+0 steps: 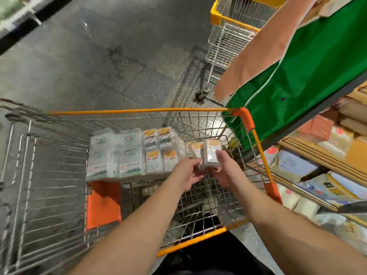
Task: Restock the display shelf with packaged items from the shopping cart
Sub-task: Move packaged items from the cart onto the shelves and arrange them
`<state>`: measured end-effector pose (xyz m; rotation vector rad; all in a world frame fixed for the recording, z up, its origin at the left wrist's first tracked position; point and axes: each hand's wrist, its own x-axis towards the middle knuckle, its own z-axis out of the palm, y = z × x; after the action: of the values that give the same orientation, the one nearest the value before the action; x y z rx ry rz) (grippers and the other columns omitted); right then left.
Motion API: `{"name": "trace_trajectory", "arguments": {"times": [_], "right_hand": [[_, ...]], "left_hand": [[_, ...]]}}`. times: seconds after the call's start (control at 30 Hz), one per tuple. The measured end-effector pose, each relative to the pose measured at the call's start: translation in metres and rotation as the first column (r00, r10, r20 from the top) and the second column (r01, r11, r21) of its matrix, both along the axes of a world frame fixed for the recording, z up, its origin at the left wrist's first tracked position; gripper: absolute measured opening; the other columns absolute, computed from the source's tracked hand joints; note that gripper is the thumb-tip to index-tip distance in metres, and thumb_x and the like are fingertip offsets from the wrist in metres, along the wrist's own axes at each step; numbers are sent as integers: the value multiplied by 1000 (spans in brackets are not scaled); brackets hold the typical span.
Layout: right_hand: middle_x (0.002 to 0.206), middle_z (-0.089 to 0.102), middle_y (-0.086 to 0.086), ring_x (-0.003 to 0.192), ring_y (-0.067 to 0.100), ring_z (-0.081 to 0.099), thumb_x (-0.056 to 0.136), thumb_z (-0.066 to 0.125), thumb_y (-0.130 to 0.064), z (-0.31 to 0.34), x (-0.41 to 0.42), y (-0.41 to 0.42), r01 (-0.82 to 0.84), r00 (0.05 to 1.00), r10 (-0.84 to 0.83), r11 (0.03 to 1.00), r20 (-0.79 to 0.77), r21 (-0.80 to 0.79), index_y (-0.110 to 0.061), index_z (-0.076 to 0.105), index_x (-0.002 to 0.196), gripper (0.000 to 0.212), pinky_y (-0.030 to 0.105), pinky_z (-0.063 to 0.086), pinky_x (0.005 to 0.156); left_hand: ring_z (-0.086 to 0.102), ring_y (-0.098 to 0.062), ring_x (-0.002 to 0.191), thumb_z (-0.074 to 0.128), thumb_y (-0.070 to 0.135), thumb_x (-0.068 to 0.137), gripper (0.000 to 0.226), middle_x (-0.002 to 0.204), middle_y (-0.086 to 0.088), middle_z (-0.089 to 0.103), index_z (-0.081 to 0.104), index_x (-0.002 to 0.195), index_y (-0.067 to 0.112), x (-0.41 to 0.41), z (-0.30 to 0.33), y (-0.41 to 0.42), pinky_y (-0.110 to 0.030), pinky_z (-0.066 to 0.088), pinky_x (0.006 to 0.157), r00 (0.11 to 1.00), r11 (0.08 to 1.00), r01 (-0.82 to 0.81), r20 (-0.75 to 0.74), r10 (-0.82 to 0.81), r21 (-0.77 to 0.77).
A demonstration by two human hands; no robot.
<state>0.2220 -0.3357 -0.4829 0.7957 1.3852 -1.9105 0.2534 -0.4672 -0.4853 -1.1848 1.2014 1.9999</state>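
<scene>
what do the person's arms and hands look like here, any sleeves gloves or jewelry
Both forearms are bare as far as the frame shows, with no sleeves reaching into view. The left hand and right hand wear no gloves, and no watch, bracelet or ring is visible on either. Some motion blur softens the fingers, so very small details cannot be ruled out.

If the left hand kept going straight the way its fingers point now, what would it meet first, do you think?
The left hand points up and right, already at the clear pack that both hands hold. Its fingers would press further into that pack; depth beyond it is unclear.
</scene>
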Motion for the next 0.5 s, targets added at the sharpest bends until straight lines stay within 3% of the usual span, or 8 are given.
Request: {"name": "trace_trajectory", "arguments": {"times": [0.07,0.13,0.27,0.37,0.5], "right_hand": [[119,66,22,99,27,63,96,45,-24,-20,-4,6,-41,998,38,997,40,71,-4,60,123,36,34,48,79],[114,69,17,103,28,62,93,50,-29,-42,-10,12,-103,993,92,981,75,165,-9,65,117,34,37,47,80],[102,71,11,89,25,60,92,58,-40,-82,-27,20,-210,968,151,924,199,320,-15,69,94,27,36,42,78],[102,70,14,83,19,60,98,51,-41,-110,-34,29,-355,933,290,843,215,404,-13,69,97,33,32,45,75],[102,67,7,92,25,62,94,45,-60,-151,-42,37,-569,822,453,654,345,499,-17,65,111,50,42,53,84]], "left_hand": [[65,-25,97,60,17,94,30,112,-14,65,56,122,8,-5,-22,2,-31,54,70,997,998,-40,65,42,-41],[60,-22,91,57,18,95,38,111,-13,60,50,131,8,-10,-48,6,-28,51,64,988,993,-86,117,96,-82],[61,-23,81,50,15,101,45,97,-9,53,39,143,8,-15,-97,20,-28,50,67,958,981,-170,217,188,-98],[64,-23,81,47,12,100,32,115,-14,61,50,132,8,-16,-126,31,-31,54,72,930,970,-224,279,241,-93],[66,-27,99,44,13,99,26,116,-12,67,63,117,16,-15,-180,47,-34,53,83,881,948,-281,353,315,-147]]}}
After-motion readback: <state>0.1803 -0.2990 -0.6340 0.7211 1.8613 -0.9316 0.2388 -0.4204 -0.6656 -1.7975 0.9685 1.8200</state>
